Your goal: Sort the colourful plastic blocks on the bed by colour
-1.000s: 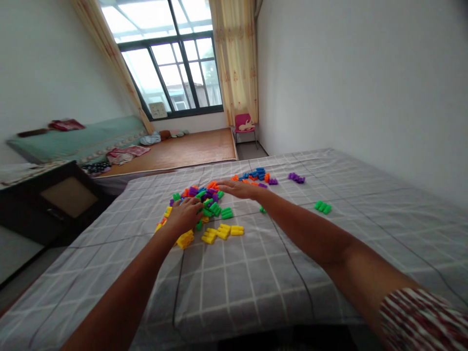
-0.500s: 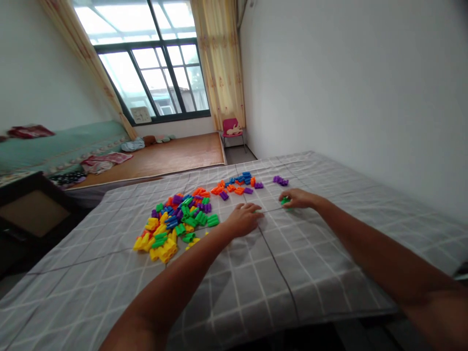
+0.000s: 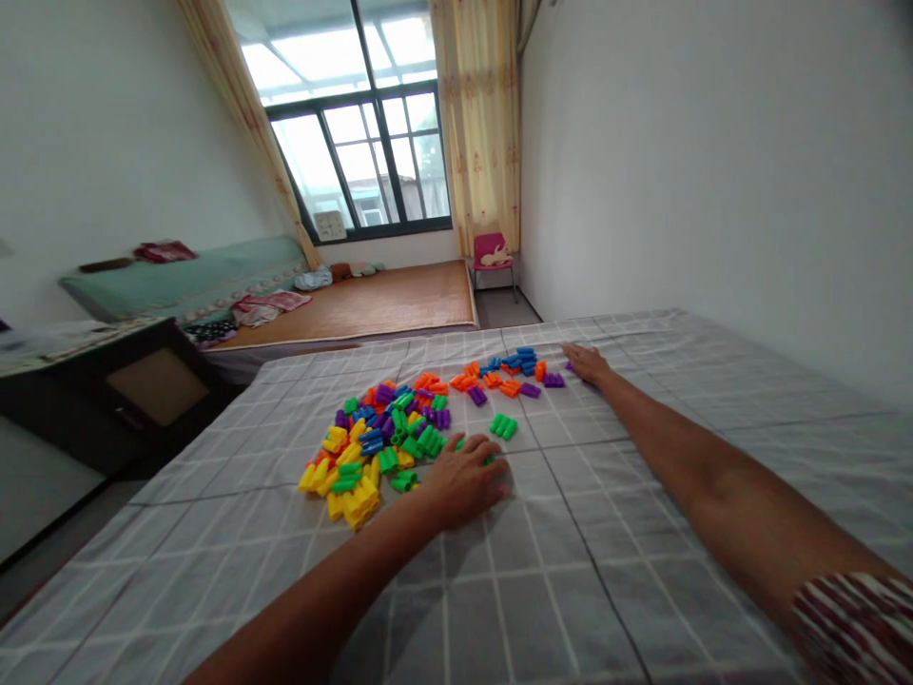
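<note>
My left hand point(image 3: 467, 476) lies low over the sheet with its fingers spread. Bits of green show around its fingertips, and how firmly it touches them I cannot make out. Just beyond it a green toy building block point(image 3: 503, 426) lies by itself. Farther out, my right hand point(image 3: 586, 363) reaches over a purple block point(image 3: 570, 366), most of which it covers. Its visible fingers are stretched out, pointing left. Left of my left hand is a heap of yellow, green, blue, purple and orange blocks point(image 3: 392, 433). Blue blocks point(image 3: 520, 362) and orange blocks point(image 3: 492, 380) form a looser group behind.
A grey checked sheet point(image 3: 571, 590) covers the surface under the blocks. A white wall point(image 3: 713, 171) runs along the right. Beyond are a low bed point(image 3: 399, 300), a pink chair point(image 3: 491, 249) and a window. A dark cabinet point(image 3: 143, 400) stands at left.
My right hand has let go of the green block, which now lies on the sheet, and has moved away to the purple block. My left hand has come nearer to me. The view has turned left.
</note>
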Demonstrator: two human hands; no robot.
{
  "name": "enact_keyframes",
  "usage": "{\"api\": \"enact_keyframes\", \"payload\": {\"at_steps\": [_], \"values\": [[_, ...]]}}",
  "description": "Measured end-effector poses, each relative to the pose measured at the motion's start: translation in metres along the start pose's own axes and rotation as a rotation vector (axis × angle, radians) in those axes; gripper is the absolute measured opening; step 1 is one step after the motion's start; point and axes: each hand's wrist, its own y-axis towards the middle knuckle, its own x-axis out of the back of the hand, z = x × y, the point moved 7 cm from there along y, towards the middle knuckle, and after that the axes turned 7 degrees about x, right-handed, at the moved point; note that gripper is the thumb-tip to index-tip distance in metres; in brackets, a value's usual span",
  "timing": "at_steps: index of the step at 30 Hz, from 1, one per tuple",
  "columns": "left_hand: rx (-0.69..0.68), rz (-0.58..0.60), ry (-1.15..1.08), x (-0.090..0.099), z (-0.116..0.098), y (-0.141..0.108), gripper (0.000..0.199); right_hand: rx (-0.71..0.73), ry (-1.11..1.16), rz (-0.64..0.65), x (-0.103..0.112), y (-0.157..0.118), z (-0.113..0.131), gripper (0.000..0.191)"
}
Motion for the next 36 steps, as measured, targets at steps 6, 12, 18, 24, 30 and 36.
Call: {"api": "enact_keyframes", "payload": {"at_steps": [6, 12, 18, 24, 30, 36], "values": [[-0.058, -0.021, -0.059, 0.001, -0.006, -0.022, 0.045, 0.17, 0.26, 0.099, -0.042, 0.044, 0.097, 0.051], [0.026, -0.026, -0.004, 0.002, 0.028, -0.041, 0.033, 0.286, 0.423, 0.09, -0.054, 0.03, 0.19, 0.042], [0.122, -0.039, 0.047, 0.01, 0.065, -0.076, 0.031, 0.367, 0.499, 0.088, -0.057, 0.012, 0.282, 0.039], [0.274, -0.078, 0.075, 0.014, 0.117, -0.107, 0.024, 0.435, 0.687, 0.061, -0.051, 0.017, 0.355, 0.048], [0.378, -0.144, 0.103, 0.037, 0.129, -0.14, 0.025, 0.406, 0.686, -0.048, -0.013, 0.014, 0.288, 0.056], [0.688, -0.252, 0.047, 0.045, 0.215, -0.212, 0.039, 0.259, 0.001, 0.104, -0.037, -0.034, 0.137, 0.039]]}}
